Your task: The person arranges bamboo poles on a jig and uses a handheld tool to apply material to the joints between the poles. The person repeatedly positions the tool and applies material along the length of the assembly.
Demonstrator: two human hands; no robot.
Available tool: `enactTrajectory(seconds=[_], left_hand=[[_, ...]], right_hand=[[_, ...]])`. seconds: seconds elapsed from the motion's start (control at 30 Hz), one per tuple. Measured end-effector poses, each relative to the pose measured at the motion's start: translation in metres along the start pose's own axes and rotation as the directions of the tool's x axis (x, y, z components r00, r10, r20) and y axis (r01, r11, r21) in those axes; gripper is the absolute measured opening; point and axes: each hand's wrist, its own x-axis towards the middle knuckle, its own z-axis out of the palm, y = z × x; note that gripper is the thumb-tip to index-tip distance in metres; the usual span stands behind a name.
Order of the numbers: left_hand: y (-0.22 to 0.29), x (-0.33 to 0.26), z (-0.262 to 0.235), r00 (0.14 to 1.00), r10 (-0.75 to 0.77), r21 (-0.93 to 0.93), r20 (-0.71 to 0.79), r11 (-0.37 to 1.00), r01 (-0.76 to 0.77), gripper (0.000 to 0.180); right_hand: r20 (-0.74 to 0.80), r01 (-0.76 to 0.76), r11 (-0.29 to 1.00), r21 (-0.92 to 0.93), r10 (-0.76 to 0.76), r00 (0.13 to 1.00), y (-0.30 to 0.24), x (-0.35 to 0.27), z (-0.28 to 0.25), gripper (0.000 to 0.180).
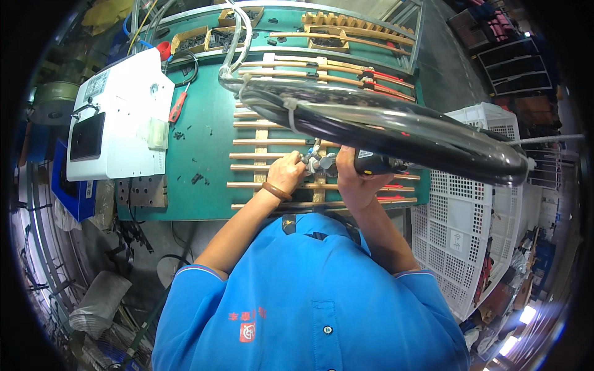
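My right hand (355, 184) is wrapped round a black power screwdriver (378, 163) with a yellow button and a silver metal head (318, 162). The tool lies sideways over the rods, its head pointing left. Beside that head, my left hand (285, 174) has its fingers bent together; whatever they pinch is too small to make out. Copper-coloured rods (250, 185) lie in rows across wooden rack strips (262, 137) beneath both hands. Red and black pieces (396, 199) sit at the rods' right ends. The screwdriver's tip is hidden among fingers and fittings.
A thick black hose bundle (396, 120) hangs above the hands, covering part of the rods. To the left stand a white machine (117, 117) and a red-handled screwdriver (179, 106). Boxes of black parts (190, 41) line the green table (204, 145). White crates (455, 229) are at right.
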Motion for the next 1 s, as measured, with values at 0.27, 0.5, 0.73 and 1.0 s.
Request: enactTrajectory(seconds=[0.27,0.5,0.73,1.0], left_hand=[[0.001,-0.002,0.002,0.999,0.024,-0.010,-0.047,1.000,-0.025,0.017],[0.001,-0.002,-0.005,0.999,0.023,-0.095,0.025,0.995,-0.020,0.016],[0.000,-0.005,-0.005,0.997,-0.007,-0.124,0.080,0.992,0.017,0.020],[-0.001,-0.003,-0.004,0.998,0.010,-0.114,0.061,0.993,-0.003,0.021]], right_hand=[[-0.017,-0.120,0.923,0.365,0.135,0.991,-0.005,0.007,0.004,0.020],[0.031,-0.303,0.678,0.670,0.381,0.924,-0.008,0.030,0.012,0.010],[-0.013,-0.266,0.673,0.690,0.379,0.925,-0.013,0.016,0.013,0.019],[0.055,-0.337,0.628,0.702,0.424,0.904,-0.012,0.015,0.011,0.031]])
